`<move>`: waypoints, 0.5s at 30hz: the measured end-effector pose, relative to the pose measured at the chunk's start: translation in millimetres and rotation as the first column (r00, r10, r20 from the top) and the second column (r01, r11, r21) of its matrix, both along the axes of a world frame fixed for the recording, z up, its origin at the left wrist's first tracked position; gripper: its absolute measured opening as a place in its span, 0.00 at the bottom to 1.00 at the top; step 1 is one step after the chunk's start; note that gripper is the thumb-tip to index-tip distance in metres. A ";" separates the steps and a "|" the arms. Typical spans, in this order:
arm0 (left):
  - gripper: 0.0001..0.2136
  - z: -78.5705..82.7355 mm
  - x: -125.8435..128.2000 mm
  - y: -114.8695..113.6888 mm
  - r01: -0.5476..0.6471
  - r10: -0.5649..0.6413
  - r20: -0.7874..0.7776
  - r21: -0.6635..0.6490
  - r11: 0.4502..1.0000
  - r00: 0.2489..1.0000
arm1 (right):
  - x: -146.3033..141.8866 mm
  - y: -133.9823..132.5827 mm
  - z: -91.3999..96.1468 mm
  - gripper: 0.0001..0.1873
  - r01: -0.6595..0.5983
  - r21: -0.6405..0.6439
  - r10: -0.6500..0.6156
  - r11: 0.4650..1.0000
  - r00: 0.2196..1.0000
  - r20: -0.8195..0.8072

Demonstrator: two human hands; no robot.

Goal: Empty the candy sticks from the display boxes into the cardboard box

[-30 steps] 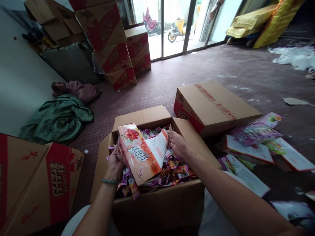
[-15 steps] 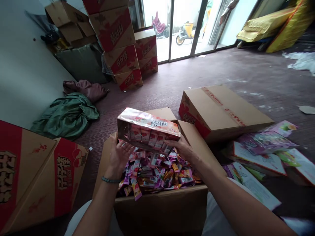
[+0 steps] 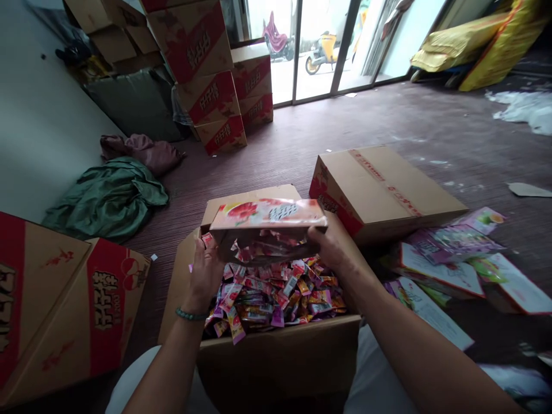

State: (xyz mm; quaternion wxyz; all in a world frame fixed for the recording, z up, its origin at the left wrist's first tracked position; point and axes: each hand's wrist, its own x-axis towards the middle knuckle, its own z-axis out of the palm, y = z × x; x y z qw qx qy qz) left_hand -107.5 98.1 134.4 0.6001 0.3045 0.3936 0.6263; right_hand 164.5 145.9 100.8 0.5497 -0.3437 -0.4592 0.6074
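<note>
An open brown carton (image 3: pixel 276 351) in front of me is heaped with several small pink, purple and orange sachets (image 3: pixel 276 293). Above the heap I hold a flat pink packet box (image 3: pixel 269 214) tipped mouth down, with sachets showing at its opening. My left hand (image 3: pixel 209 273) grips its left end and my right hand (image 3: pixel 334 247) grips its right end, fingers curled on the cardboard. A green bead bracelet (image 3: pixel 190 314) is on my left wrist.
A sealed carton (image 3: pixel 383 190) lies to the right of the open one. Flattened pink and purple packet boxes (image 3: pixel 448 259) litter the floor at right. A red and brown carton (image 3: pixel 64 305) stands at left, more are stacked at the back (image 3: pixel 207 75), green cloth (image 3: pixel 107 198) lies by the wall.
I lifted the pink packet box off the sachet heap and turned it over, so its printed face is up and its open side faces down over the carton.
</note>
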 end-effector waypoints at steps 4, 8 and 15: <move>0.35 -12.7 1.2 4.2 -0.075 0.068 -0.303 -0.014 0.997 0.951 | 8.0 7.3 6.5 0.40 0.121 -0.057 -0.131 0.991 0.958 -0.254; 0.35 -44.3 26.6 -5.9 -0.111 0.123 -0.914 0.086 0.990 0.387 | 18.7 10.1 18.7 0.38 0.232 -0.098 -0.252 0.968 0.897 -0.362; 0.41 -137.5 63.0 -13.0 0.187 -0.082 -0.902 -0.176 0.966 -0.424 | 28.9 10.4 25.4 0.33 0.230 -0.161 -0.279 0.960 0.847 -0.452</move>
